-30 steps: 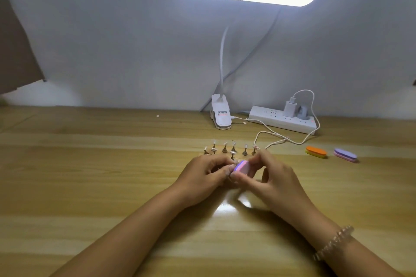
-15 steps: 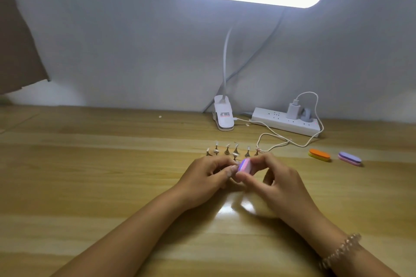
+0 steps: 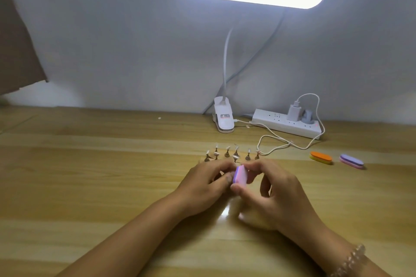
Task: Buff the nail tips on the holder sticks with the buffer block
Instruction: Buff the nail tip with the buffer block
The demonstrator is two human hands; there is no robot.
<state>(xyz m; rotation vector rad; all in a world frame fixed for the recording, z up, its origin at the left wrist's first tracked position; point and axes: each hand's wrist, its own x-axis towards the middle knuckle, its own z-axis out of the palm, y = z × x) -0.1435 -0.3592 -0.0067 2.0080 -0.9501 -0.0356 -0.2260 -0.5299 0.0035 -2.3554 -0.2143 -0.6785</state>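
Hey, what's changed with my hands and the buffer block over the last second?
The buffer block, pinched in the right hand, slid slightly toward you and tipped more upright. The left hand stays against it; what it pinches is hidden. Nothing taken up or let go. The row of sticks, the orange block and the purple block stayed put.

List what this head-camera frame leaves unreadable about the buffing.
- Head view: any nail tip being worked is hidden behind curled fingers of the left hand and the buffer block, pinched by the right hand.
- Head view: tips on the standing holder sticks are too small to judge buffed or not.
- Head view: the label on the lamp clamp is too small to read.
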